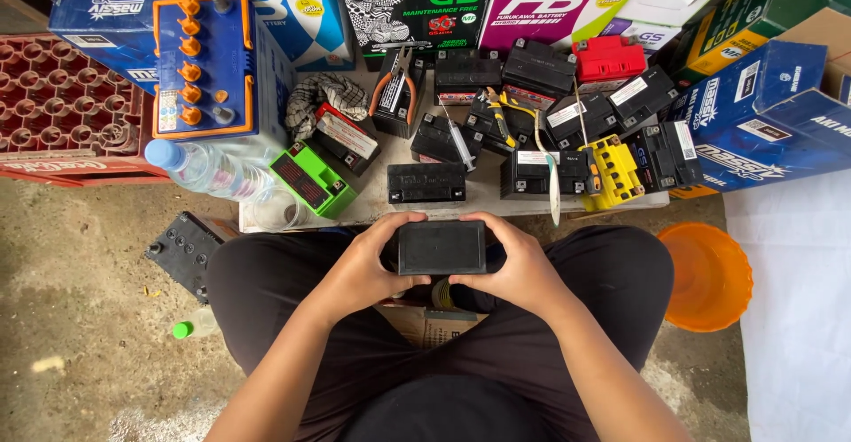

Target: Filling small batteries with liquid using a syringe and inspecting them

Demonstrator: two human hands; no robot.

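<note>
I hold a small black rectangular battery [441,247] in front of my lap, gripped from both sides. My left hand [365,266] wraps its left end, fingers curled over the top edge. My right hand [512,265] clasps the right end the same way. Just beyond it, on a low board [479,201], lie several small black batteries [426,181], a green one [312,179], a yellow one [612,172] and a red one [608,59].
A large blue battery with orange caps [206,65] stands at the left beside a red crate [58,105]. A clear water bottle [206,169], pliers [396,74], an orange basin [707,275], coloured cartons [417,0] and a black battery on the ground [182,249] surround me.
</note>
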